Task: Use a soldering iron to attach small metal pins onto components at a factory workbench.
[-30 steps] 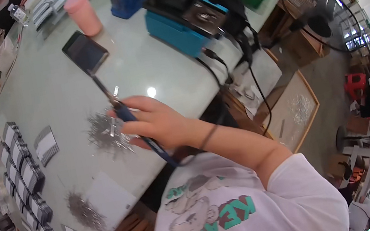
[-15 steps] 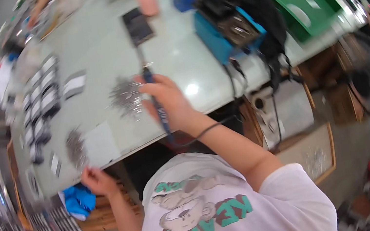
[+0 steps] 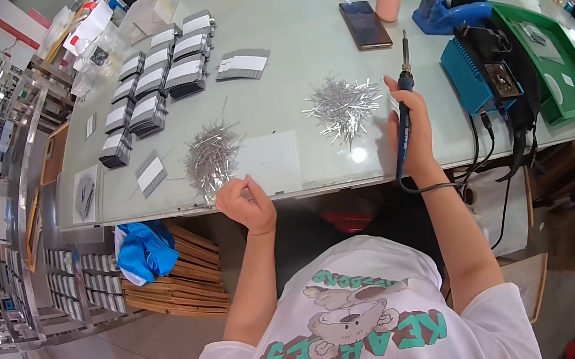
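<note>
At the near edge of the pale, glossy counter, the left hand has its fingers curled, but I cannot tell if its grip has something. The loose heap of thin silver pins lies just beside, toward eleven o'clock. The right hand clasps the slim blue-handled soldering iron, its long axis pointing slightly past twelve o'clock; the second silver pin heap lies at ten o'clock, nearer to this hand.

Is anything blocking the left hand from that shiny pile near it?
Nothing visible is in the way: the left hand is at the near edge of the left pile of metal pieces, though whether it touches them is unclear.
</note>
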The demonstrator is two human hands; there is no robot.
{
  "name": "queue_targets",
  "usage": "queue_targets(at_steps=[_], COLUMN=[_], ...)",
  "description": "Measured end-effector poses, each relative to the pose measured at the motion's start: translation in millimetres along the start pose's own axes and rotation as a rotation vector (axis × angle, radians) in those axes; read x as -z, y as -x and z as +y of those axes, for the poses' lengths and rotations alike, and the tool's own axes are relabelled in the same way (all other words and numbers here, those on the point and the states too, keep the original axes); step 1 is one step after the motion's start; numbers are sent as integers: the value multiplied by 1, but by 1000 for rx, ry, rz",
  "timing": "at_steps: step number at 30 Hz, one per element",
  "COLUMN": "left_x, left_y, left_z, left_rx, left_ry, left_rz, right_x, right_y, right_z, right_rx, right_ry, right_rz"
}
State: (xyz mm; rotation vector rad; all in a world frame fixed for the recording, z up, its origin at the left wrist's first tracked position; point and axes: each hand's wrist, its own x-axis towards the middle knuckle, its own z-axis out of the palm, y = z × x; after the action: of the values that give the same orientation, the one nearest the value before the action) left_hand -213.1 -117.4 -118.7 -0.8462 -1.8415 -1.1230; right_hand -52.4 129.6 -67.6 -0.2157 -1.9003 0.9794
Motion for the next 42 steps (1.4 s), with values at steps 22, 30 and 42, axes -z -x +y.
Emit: queue_targets(at_steps=[22, 30, 42], left_x=[3, -20, -118], left_y=[-7, -62, -87], left_z=[3, 69, 94], left_rx=[33, -129, -319], left_ry=[-92, 219, 75], left_rz=[-11, -555, -1193], right_x=[-10, -4, 49], right_y=[-13, -8, -4], right_z=[-7, -4, 1], right_rx=[-98, -50, 74], right_ry=[246, 85, 123], right_rz=[13, 110, -9])
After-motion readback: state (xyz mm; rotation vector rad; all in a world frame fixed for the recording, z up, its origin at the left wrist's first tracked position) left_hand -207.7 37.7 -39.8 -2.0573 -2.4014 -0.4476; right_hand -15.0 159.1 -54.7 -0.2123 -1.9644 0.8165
